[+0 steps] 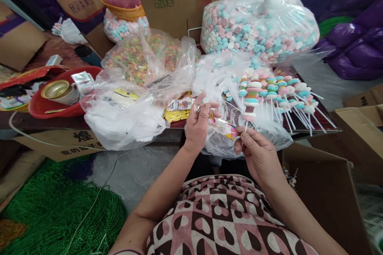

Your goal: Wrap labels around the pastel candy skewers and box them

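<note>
My right hand (257, 151) pinches the white stick of a marshmallow skewer (250, 101), held upright with pastel discs stacked on it. A small clear printed wrapper (226, 128) stretches between my two hands, its right end at my right fingertips. My left hand (200, 123) is raised at the wrapper's left end, fingers apart and slightly bent; whether it touches the wrapper is unclear. Just left of that hand lies a stack of yellow printed wrappers (178, 114). Many finished-looking marshmallow skewers (284, 91) lie in a pile to the right, sticks pointing toward me.
Behind are a large bag of pastel marshmallows (260, 28) and a bag of colourful gummies (143, 55). A white-filled plastic bag (125, 123) and a red basin (38, 103) stand left. An open cardboard box (326, 191) sits low right; green strands (74, 207) cover the floor left.
</note>
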Demonstrator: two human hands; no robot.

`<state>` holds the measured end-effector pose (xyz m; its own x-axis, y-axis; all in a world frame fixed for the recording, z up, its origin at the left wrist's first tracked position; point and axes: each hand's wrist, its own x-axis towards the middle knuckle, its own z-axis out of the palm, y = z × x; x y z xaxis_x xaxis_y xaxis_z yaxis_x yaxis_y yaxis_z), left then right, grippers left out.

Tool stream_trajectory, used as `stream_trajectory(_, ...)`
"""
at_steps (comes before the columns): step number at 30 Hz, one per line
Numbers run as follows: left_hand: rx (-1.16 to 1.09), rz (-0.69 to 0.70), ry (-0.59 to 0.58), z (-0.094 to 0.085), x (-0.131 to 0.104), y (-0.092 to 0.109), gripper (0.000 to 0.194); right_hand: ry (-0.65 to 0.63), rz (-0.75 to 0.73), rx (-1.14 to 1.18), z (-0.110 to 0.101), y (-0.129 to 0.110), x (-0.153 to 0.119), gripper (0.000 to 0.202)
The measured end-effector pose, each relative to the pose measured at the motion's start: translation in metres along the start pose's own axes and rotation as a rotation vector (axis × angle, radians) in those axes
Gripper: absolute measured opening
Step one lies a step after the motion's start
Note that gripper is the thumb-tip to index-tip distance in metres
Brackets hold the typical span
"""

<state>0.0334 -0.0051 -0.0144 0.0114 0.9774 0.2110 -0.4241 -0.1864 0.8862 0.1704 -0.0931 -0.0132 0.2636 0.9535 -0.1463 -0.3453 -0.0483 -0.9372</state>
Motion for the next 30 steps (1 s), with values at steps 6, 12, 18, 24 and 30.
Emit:
stream_trajectory(6, 0.264, 0.192, -0.094, -0.005, -0.005, -0.003, 0.042, 0.011, -0.011, 0.019, -0.004, 0.001, 0.0, 0.017)
stream_trajectory(12, 0.343, 0.292, -0.172, -0.01, -0.01, -0.008, 0.041, 0.062, -0.025, 0.01, -0.004, 0.002, 0.002, 0.021)
stream_trajectory(18, 0.312, 0.147, -0.165, -0.006, -0.018, -0.006, 0.043, 0.04, 0.038, -0.014, -0.002, 0.001, 0.001, 0.025)
stream_trajectory(24, 0.288, 0.03, -0.16, -0.002, -0.022, -0.004, 0.04, -0.122, 0.26, 0.058, -0.003, 0.0, 0.0, 0.033)
stream_trajectory(30, 0.338, -0.204, -0.076, -0.008, -0.023, -0.004, 0.043, -0.039, 0.117, 0.059, -0.011, 0.003, 0.006, 0.028)
